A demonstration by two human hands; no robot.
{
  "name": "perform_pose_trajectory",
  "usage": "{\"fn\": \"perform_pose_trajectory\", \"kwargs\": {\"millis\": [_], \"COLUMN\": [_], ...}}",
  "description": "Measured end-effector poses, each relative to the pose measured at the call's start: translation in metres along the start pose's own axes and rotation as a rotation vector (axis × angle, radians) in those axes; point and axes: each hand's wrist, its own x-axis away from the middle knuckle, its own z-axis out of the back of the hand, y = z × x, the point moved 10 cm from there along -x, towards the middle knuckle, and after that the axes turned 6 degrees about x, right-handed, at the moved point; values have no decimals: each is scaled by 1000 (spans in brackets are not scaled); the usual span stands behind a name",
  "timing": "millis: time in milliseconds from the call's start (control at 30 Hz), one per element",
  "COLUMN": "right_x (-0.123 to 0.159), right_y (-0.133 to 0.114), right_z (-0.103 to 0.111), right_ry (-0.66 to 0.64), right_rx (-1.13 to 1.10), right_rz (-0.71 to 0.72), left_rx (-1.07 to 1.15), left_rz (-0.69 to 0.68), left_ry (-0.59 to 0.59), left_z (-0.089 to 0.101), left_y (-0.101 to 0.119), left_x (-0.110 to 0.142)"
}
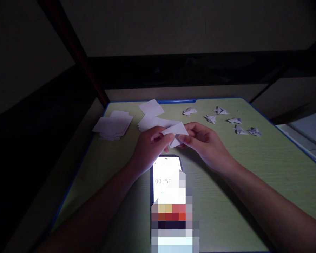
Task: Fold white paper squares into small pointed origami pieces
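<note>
A small sheet of white paper (pixel 177 130), partly folded with slanted creased edges, is held up between both hands above the table. My left hand (pixel 153 144) pinches its left side, thumb on the near face. On the right side, my right hand (pixel 204 142) grips it between thumb and fingers; some fingertips are hidden behind the paper. Just below the hands lies a lit phone (pixel 166 179) showing timer digits, its lower part pixelated. Behind the hands is a stack of white paper sheets (pixel 156 123), with one loose square sheet (pixel 152 107) at its far side.
Another stack of paper (pixel 112 125) lies at the table's left edge. Several small folded paper figures (pixel 221 111) are scattered at the back right. The pale green table (pixel 255 179) has a blue rim, with a dark wall behind it. The room is dim.
</note>
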Motion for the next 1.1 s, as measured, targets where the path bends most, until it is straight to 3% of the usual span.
{"fn": "perform_pose_trajectory", "kwargs": {"millis": [100,233,400,567,800,1100], "right_x": [-1,-1,7,14,16,13], "right_y": [2,0,-21,-33,-28,-17], "right_z": [-2,0,8,0,-2,-2], "right_ry": [3,46,173,145,152,151], "right_rx": [-35,-7,145,400,574,464], "right_rz": [5,41,210,300,248,160], "left_rx": [37,58,-68,-171,-184,-384], "left_rz": [-9,2,62,64,22,-73], "left_ry": [74,68,-7,-9,-3,-9], "left_z": [7,7,3,3,2,1], "left_y": [0,2,5,2,-1,5], "left_x": [-2,-2,3,5,3,5]}}
